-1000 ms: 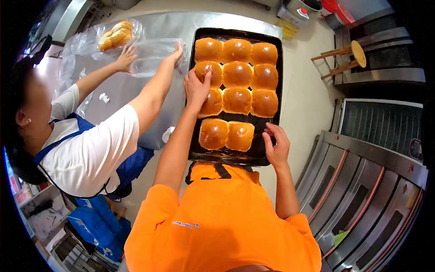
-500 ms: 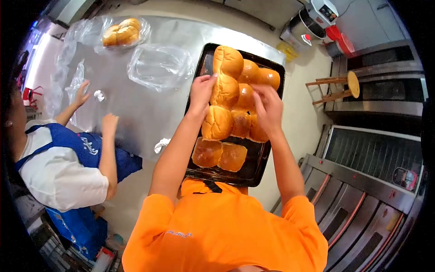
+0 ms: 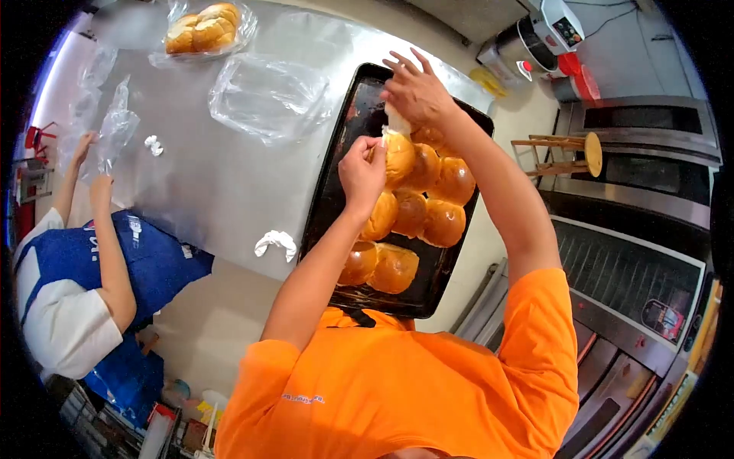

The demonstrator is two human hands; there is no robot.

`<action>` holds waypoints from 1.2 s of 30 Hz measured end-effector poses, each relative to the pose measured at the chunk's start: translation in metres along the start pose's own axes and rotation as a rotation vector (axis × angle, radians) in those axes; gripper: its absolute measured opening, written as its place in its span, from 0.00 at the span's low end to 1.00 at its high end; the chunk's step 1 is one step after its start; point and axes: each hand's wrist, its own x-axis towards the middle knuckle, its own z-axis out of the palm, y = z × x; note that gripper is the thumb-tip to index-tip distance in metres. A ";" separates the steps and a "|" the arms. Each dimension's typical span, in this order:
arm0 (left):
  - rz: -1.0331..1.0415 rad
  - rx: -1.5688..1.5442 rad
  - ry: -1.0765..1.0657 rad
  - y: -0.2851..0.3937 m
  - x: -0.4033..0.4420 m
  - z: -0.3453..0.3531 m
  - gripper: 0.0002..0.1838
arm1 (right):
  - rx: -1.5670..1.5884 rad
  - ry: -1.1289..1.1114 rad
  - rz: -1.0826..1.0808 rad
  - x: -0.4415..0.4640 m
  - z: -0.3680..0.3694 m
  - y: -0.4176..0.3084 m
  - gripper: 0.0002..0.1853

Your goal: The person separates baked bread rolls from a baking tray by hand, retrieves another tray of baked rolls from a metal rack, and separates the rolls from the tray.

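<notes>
Several glossy brown buns point(image 3: 444, 222) stand in a black baking tray point(image 3: 343, 155). My left hand point(image 3: 362, 173) pinches the left side of a bun point(image 3: 398, 159) whose torn, pale edge faces up. Just beyond it, my right hand point(image 3: 417, 90) is over the far end of the tray, some fingers spread and the lower ones on a pale piece of bread point(image 3: 395, 118). Its palm side is hidden. Two joined buns point(image 3: 393, 269) lie apart at the near end of the tray.
On the metal table point(image 3: 229, 176) are a clear bag point(image 3: 267, 96), bagged bread point(image 3: 202, 29) and crumpled white scraps point(image 3: 275, 245). A co-worker in a blue apron point(image 3: 145, 249) handles a plastic bag point(image 3: 115, 130) at the left. A wooden stool point(image 3: 592, 154) stands right.
My hands first tipped the left row of buns up; now my right hand has moved to the far end and the bread is torn there. The co-worker has moved left and taken hold of a bag.
</notes>
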 end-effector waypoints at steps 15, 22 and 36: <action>0.334 0.144 0.025 -0.013 0.034 -0.023 0.14 | 0.351 0.017 1.088 -0.203 0.030 -0.001 0.20; 0.635 0.164 -0.451 0.011 0.044 0.066 0.12 | 0.525 -0.056 1.402 -0.231 0.056 -0.046 0.33; 1.410 0.554 -0.992 0.027 0.091 0.187 0.18 | 1.239 0.740 1.557 -0.214 0.062 -0.066 0.20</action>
